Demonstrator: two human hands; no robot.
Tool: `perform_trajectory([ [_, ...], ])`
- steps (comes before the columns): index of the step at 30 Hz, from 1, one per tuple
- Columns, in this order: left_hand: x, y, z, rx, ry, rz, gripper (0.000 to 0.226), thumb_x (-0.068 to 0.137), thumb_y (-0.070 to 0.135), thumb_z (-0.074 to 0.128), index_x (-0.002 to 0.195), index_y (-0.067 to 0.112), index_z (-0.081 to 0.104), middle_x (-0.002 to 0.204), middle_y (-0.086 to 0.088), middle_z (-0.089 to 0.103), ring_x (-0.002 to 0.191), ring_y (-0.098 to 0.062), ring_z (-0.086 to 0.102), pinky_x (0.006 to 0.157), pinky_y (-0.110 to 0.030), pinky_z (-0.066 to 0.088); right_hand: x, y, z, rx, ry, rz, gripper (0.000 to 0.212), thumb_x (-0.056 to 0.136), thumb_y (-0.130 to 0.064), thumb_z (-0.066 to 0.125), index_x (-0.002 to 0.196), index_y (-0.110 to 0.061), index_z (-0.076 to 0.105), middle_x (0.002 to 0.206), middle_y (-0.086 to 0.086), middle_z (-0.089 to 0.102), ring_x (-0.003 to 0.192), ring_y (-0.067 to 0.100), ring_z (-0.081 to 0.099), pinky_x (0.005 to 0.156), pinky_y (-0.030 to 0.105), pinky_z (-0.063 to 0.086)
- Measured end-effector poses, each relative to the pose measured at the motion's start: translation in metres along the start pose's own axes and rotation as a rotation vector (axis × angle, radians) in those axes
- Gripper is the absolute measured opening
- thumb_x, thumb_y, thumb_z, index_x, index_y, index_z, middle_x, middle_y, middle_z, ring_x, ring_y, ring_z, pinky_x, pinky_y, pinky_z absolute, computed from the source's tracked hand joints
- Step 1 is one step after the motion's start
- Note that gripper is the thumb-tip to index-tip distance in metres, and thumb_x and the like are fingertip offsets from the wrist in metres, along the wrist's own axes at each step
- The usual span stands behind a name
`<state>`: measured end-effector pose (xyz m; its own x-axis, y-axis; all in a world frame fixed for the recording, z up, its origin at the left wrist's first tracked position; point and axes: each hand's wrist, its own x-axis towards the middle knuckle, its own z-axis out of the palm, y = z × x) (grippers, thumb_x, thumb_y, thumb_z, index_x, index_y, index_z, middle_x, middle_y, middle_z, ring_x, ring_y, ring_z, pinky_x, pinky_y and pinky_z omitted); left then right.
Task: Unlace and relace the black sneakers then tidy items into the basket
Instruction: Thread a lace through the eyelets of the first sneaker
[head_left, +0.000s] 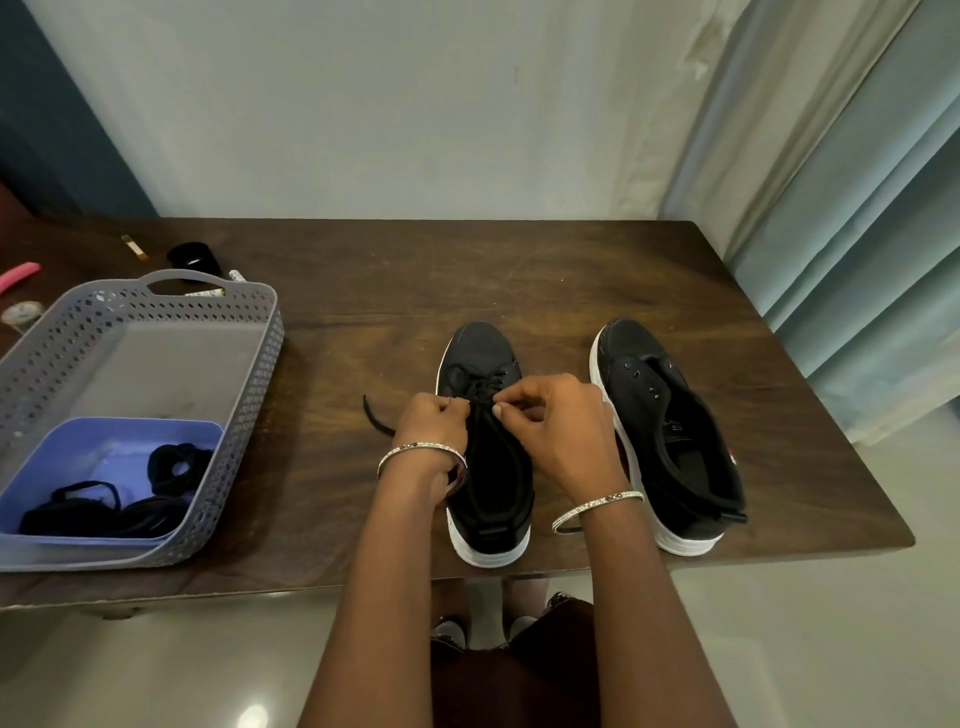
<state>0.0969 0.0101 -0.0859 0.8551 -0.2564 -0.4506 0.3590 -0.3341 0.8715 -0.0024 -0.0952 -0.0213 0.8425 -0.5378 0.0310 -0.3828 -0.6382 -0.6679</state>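
Head view.

1. Counter: dark wood, set against a pale wall. A curtain hangs at its right end.
2. Laced sneaker: black with a white sole, standing upright near the front middle of the counter, toe pointing away from the person. A lace runs through its front eyelets, and one loose end trails on the counter to the left of the shoe.
3. Left hand: over the left side of the laced sneaker, fingers curled and pinching the lace at the eyelets. A bangle sits on the wrist.
4. Right hand: over the right side of the same shoe, thumb and forefinger pinching the lace just across from the left hand, the other fingers curled in.
5. Unlaced sneaker: same kind, just to the right of the first and apart from it, upright, its eyelets bare and its tongue open.
6. Basket: grey, perforated, with handle cut-outs, at the left end of the counter, well apart from the shoes. Its near end holds a blue tray containing black bands; whether these are hair ties or cords cannot be told.
7. Behind and beside the basket: a black round item, a small yellow item and a pink item.
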Motion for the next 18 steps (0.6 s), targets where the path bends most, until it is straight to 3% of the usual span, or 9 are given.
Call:
perform_trajectory([
  [5, -0.025, 0.021, -0.005, -0.118, -0.033, -0.011, 0.028, 0.092, 0.009, 0.058, 0.064, 0.009, 0.057, 0.08, -0.015, 0.055, 0.078, -0.024, 0.051, 0.066, -0.034, 0.037, 0.001, -0.005, 0.007, -0.051, 0.01, -0.046, 0.01, 0.088, -0.032, 0.075, 0.097, -0.031, 0.077, 0.092, -0.01, 0.075, 0.087, 0.01, 0.069, 0.083, 0.04, 0.056],
  [8, -0.026, 0.022, -0.005, -0.136, -0.039, 0.009, 0.027, 0.095, 0.007, 0.056, 0.068, 0.007, 0.059, 0.079, -0.015, 0.054, 0.076, -0.025, 0.048, 0.065, -0.035, 0.037, 0.003, -0.007, 0.011, -0.098, 0.01, -0.048, 0.002, 0.089, -0.031, 0.072, 0.091, -0.03, 0.072, 0.093, -0.01, 0.071, 0.088, 0.013, 0.067, 0.079, 0.041, 0.057],
  [11, -0.026, 0.023, -0.002, -0.099, -0.011, 0.037, 0.022, 0.085, 0.018, 0.06, 0.065, 0.009, 0.059, 0.072, -0.012, 0.051, 0.071, -0.025, 0.046, 0.066, -0.038, 0.036, 0.004, -0.008, 0.013, -0.134, -0.015, -0.037, 0.004, 0.094, -0.03, 0.066, 0.09, -0.028, 0.066, 0.097, -0.01, 0.065, 0.091, 0.014, 0.063, 0.08, 0.039, 0.054],
  [13, -0.025, 0.022, 0.0, -0.062, 0.003, 0.048, 0.02, 0.068, 0.025, 0.051, 0.049, 0.018, 0.051, 0.062, -0.009, 0.043, 0.063, -0.024, 0.037, 0.063, -0.039, 0.031, 0.004, -0.005, 0.013, -0.082, -0.022, -0.003, 0.006, 0.095, -0.029, 0.064, 0.09, -0.027, 0.065, 0.097, -0.01, 0.065, 0.09, 0.013, 0.061, 0.08, 0.037, 0.051],
  [15, -0.022, 0.021, 0.0, -0.053, 0.009, 0.044, 0.028, 0.062, 0.024, 0.044, 0.035, 0.019, 0.037, 0.054, -0.005, 0.032, 0.056, -0.022, 0.028, 0.058, -0.039, 0.025, 0.006, -0.002, 0.013, 0.069, -0.05, 0.073, 0.007, 0.097, -0.027, 0.062, 0.09, -0.025, 0.063, 0.093, -0.009, 0.065, 0.089, 0.013, 0.061, 0.08, 0.035, 0.049],
  [18, -0.021, 0.018, 0.0, -0.062, 0.006, 0.04, 0.03, 0.062, 0.024, 0.044, 0.035, 0.017, 0.036, 0.053, -0.005, 0.032, 0.053, -0.022, 0.027, 0.055, -0.035, 0.024, 0.008, -0.002, 0.011, 0.313, -0.106, 0.228, 0.009, 0.1, -0.022, 0.058, 0.092, -0.022, 0.061, 0.088, -0.01, 0.06, 0.083, 0.008, 0.057, 0.069, 0.022, 0.044],
])
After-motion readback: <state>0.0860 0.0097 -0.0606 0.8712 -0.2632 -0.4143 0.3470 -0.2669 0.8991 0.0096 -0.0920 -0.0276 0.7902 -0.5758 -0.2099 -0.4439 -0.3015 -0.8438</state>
